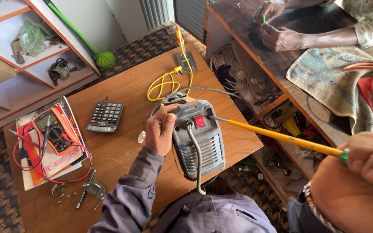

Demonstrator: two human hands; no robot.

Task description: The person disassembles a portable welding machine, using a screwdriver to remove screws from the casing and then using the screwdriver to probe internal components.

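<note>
Patterned carpet lay under a low wooden table in a cluttered workshop, with white shelves at the upper left and a darker bench at the upper right. On the table stood a grey welder, its back panel facing up, showing a red switch and a grey cable that ran out of the panel and down toward the person's lap. The left hand was clamped on the welder's left edge, fingers wrapped around the casing and the thumb lying along its side. The right hand, close to the camera at the lower right, was closed around the green grip of a long yellow screwdriver, whose metal tip touched the panel just right of the switch. A yellow wire coiled on the table behind the welder, leading to a small metal plate. Left of the welder sat a black calculator, and further left an orange multimeter with red leads rested on a book. A few screws and a small metal bracket lay near the table's front edge. At the bench, another person's hands held a small green object; a worn towel lay beside them.
</note>
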